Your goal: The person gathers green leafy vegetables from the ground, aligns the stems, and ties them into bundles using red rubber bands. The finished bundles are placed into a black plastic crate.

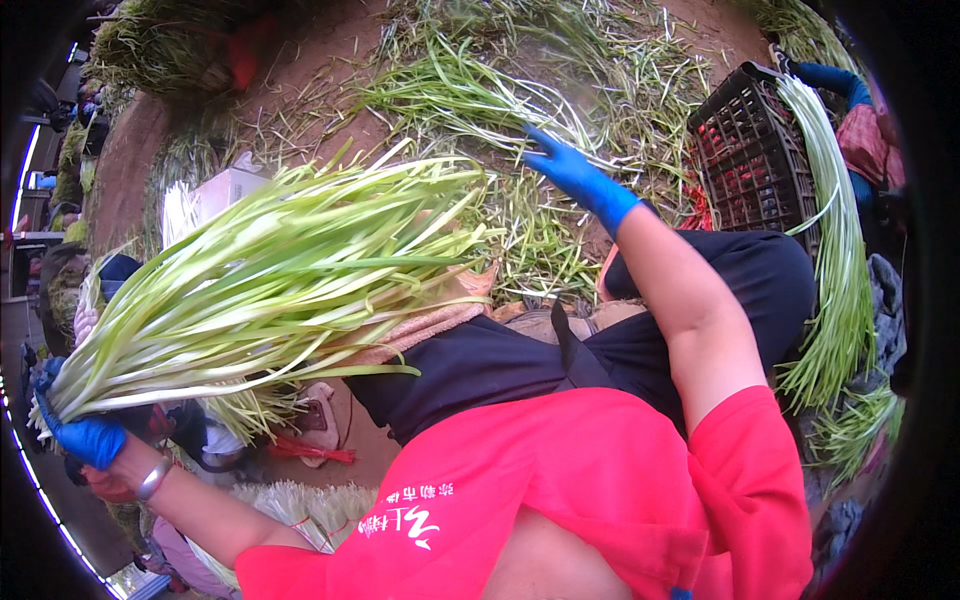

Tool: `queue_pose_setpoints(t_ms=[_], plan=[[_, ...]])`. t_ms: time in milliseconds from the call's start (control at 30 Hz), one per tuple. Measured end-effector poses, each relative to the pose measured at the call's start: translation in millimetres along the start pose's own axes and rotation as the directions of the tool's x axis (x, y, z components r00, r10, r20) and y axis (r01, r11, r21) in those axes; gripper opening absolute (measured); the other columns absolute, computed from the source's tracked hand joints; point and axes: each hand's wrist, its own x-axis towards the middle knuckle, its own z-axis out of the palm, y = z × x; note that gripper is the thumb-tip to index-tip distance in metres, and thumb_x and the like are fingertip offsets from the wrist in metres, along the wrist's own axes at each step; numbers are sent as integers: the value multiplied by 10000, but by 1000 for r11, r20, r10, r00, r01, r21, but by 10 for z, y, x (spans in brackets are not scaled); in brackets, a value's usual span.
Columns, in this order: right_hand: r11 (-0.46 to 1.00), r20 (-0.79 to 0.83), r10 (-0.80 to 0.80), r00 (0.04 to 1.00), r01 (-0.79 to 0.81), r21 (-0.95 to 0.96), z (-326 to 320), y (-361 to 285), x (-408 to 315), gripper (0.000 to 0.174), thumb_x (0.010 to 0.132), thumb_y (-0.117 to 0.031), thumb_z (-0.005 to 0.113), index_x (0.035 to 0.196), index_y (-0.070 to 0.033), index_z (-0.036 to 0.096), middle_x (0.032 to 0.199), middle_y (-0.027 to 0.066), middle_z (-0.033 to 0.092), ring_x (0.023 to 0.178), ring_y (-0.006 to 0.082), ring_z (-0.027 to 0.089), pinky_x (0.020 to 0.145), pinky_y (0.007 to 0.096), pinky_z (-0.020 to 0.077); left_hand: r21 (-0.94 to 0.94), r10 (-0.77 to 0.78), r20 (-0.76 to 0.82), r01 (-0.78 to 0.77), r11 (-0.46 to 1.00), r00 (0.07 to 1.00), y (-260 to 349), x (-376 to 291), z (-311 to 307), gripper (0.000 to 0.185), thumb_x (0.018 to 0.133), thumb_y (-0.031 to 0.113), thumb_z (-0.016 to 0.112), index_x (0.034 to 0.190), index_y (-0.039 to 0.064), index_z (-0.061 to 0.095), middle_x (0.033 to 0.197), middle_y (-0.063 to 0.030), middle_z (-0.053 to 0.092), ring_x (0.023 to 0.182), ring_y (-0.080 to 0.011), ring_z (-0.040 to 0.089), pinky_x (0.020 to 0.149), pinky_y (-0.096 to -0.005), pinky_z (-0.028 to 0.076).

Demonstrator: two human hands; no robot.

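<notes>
My left hand, in a blue glove, grips the white stem end of a large bunch of long allium greens. The leaves fan out to the right, above my left thigh. Also gloved in blue, my right hand reaches forward with thumb and fingers apart. It is at a loose spread of similar greens lying on the ground, at their pale stem end. Whether its fingertips touch those stems is hard to tell.
A black plastic crate stands at the right, with a long bundle of greens draped beside it. Leaf scraps litter the earthen ground. A white box and another person's sleeve are nearby. Bundled stalks lie at lower left.
</notes>
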Motion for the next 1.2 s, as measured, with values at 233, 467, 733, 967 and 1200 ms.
queue_pose_setpoints(t_ms=[233,467,733,967,1200], plan=[[864,543,-131,830,364,-348,633,-1534,528,494,790,-236,510,1241,-91,372,1109,200,494,994,273,501,854,339,386,-147,-80,213,112,983,974,-39,297,-235,254,829,173,438,983,-4,536,947,-124,571,869,-228,536,847,-357,397],[899,246,-154,957,239,-367,880,-1073,262,304,777,-75,419,1055,-93,542,787,152,592,672,237,576,637,352,456,-77,-43,177,57,995,983,-306,540,-630,222,856,161,413,958,6,534,975,-107,548,892,-215,517,860,-344,384],[951,-269,303,914,-309,20,402,384,315,196,798,-198,482,871,-54,592,688,73,554,576,147,492,503,265,396,-93,-139,-49,134,987,989,-342,244,-638,254,839,184,422,971,8,548,965,-123,571,894,-247,528,873,-377,369],[979,192,190,963,-171,-111,-108,-593,-185,434,764,-455,551,907,-51,624,777,86,629,645,144,561,640,262,454,-108,-152,-55,145,984,987,-264,305,-683,274,838,193,420,1002,-1,525,1010,-139,553,934,-257,510,889,-391,350],[736,245,-289,925,378,-562,650,-1587,-497,258,747,-355,542,884,-144,600,779,108,593,701,288,578,608,392,458,-128,-212,-3,210,969,977,-262,412,-766,267,834,201,419,992,9,515,1011,-125,540,947,-243,490,891,-385,338]])
